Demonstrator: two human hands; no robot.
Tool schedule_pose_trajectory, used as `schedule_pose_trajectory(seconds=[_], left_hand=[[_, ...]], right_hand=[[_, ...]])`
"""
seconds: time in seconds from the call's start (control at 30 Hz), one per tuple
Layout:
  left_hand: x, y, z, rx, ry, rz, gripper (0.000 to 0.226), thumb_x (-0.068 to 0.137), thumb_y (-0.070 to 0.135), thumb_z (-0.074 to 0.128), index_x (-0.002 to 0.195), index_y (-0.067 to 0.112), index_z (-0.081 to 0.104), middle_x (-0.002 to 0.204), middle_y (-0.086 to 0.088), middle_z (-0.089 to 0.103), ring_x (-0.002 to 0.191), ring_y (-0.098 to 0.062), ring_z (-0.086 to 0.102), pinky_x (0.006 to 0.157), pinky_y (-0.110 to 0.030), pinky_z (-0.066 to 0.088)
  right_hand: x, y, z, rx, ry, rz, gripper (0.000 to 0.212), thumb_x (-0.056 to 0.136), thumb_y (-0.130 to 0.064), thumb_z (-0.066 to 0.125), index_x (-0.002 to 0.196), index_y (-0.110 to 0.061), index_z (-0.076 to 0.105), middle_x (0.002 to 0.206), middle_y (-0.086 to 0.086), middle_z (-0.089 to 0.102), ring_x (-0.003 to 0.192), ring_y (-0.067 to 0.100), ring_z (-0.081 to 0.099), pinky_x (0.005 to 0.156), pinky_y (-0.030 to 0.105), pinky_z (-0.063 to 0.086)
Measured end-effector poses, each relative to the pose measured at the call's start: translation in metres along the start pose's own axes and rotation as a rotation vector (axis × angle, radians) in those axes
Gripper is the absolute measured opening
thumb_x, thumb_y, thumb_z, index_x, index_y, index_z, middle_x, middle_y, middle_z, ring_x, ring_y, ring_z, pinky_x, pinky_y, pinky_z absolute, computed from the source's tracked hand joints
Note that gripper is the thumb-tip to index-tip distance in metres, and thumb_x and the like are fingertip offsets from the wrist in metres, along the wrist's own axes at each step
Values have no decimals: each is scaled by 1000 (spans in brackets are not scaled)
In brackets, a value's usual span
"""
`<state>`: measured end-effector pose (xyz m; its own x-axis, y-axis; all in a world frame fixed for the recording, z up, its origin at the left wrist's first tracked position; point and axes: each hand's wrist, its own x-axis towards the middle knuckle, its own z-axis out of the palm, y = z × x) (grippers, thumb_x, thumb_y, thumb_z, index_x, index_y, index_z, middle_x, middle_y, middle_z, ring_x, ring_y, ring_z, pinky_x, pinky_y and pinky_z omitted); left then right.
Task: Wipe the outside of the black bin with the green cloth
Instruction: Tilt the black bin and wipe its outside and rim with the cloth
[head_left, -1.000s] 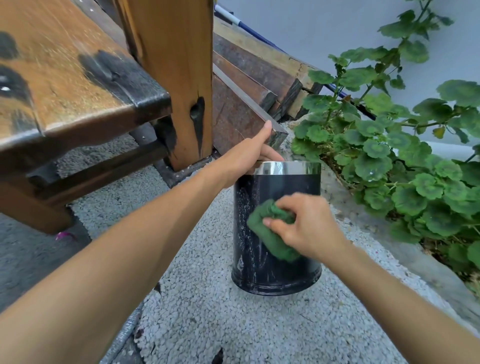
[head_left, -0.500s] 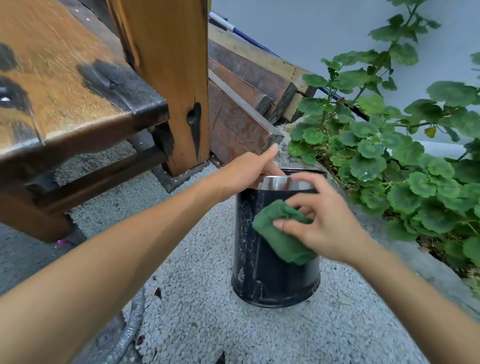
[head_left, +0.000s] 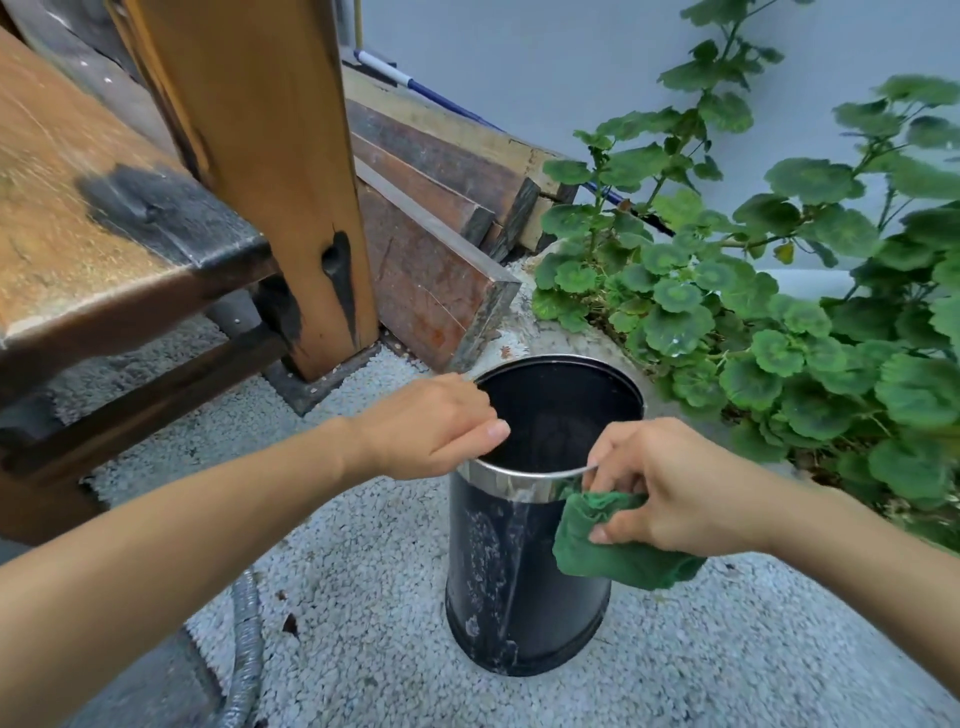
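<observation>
A: Standing upright on the pebbled ground (head_left: 363, 597) is the bin (head_left: 519, 582), its long axis vertical and its open mouth seen from above. How is it placed against the hands?

B: It is bracketed by them. The left hand (head_left: 426, 423) is laid on the near-left of the steel rim (head_left: 514, 483), fingers curled over the edge and closed on it, so the bin is steadied there. The right hand (head_left: 670, 488) is set at the rim's right, and the cloth (head_left: 618, 551) is pinched in it between thumb and fingers.

A: Is the cloth pressed to the wall?

B: Its upper corner is touching the steel band just below the rim; the rest hangs free beside the right flank. Whether the lower part is against the black wall cannot be told.

A: Which relation is the next stroke governed by?

B: The wall runs straight down from the right hand. A downward pass along that axis seems called for, and the right hand is the nearer one to the unwiped side. White streaks are seen on the front face, left of the cloth, so a sweep across may be needed too.

A: Anything close by?

B: A wooden post (head_left: 270, 171) and stacked planks (head_left: 441, 234) are behind, leafy plants (head_left: 779, 322) to the right, all apart from the bin.
</observation>
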<state>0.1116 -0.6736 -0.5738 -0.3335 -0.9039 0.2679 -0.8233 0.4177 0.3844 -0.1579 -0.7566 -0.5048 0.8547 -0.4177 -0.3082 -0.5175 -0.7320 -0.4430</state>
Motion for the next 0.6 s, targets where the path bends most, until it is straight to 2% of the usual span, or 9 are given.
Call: schedule_pose_trajectory(seconds=[0.07, 0.13, 0.23, 0.3, 0.33, 0.4, 0.47, 0.53, 0.6], left_hand=[[6, 14, 0, 40, 32, 73, 66, 109, 48, 14, 66, 12, 48, 62, -2, 48, 59, -20, 39, 75, -25, 26], [16, 27, -6, 31, 77, 74, 68, 108, 52, 15, 63, 12, 46, 58, -1, 44, 55, -21, 38, 68, -28, 28], [42, 35, -15, -134, 89, -94, 65, 104, 62, 29, 57, 17, 39, 54, -9, 40, 50, -30, 41, 55, -41, 36], [51, 33, -17, -235, 115, -199, 67, 104, 57, 40, 54, 12, 39, 55, -19, 45, 51, -34, 45, 55, -43, 37], [53, 30, -16, -269, 121, -239, 68, 105, 54, 44, 52, 10, 42, 53, -18, 48, 51, -33, 49, 56, -42, 40], [61, 23, -14, -329, 116, -304, 67, 105, 52, 49, 49, 14, 43, 46, -2, 53, 57, -37, 63, 53, -36, 43], [71, 18, -13, -370, 91, -326, 66, 104, 53, 49, 51, 18, 34, 41, 7, 34, 56, -42, 63, 48, -27, 32], [85, 16, -12, -352, 95, -311, 66, 104, 54, 50, 51, 21, 29, 44, 9, 22, 42, -32, 41, 52, -30, 32], [95, 16, -11, -344, 115, -325, 67, 103, 55, 51, 51, 20, 28, 46, 5, 23, 43, -18, 26, 57, -32, 36]], right_hand=[[-8, 9, -12, -9, -26, 2, 15, 76, -38, 89, 73, -36, 75, 103, -24, 63, 86, 1, 63, 75, 24, 53], [-13, 20, -28, 3, -31, -16, 13, 77, -33, 89, 78, -38, 77, 109, -28, 63, 93, 2, 64, 79, 23, 54], [-7, 34, -42, 20, -12, -30, 14, 79, -27, 88, 86, -37, 80, 112, -26, 66, 98, 3, 67, 86, 27, 56], [2, 41, -40, 15, 28, -19, 19, 78, -25, 89, 94, -32, 83, 121, -25, 64, 102, 4, 65, 91, 32, 55], [1, 47, -37, 34, 62, 0, 22, 77, -26, 90, 98, -32, 83, 129, -23, 61, 106, 5, 64, 92, 33, 55], [-8, 61, -35, 164, 179, 53, 27, 73, -36, 89, 99, -35, 83, 139, -22, 55, 110, 4, 63, 92, 30, 55], [-19, 74, -26, 407, 384, 56, 31, 68, -47, 84, 96, -32, 85, 126, -16, 66, 104, 3, 67, 87, 26, 57], [-20, 80, -17, 697, 622, 41, 28, 77, -42, 82, 97, -23, 84, 103, -4, 78, 95, 13, 73, 82, 28, 61], [-8, 79, -14, 909, 755, 59, 19, 88, -27, 80, 104, -16, 82, 102, 4, 82, 100, 24, 77, 87, 40, 63]])
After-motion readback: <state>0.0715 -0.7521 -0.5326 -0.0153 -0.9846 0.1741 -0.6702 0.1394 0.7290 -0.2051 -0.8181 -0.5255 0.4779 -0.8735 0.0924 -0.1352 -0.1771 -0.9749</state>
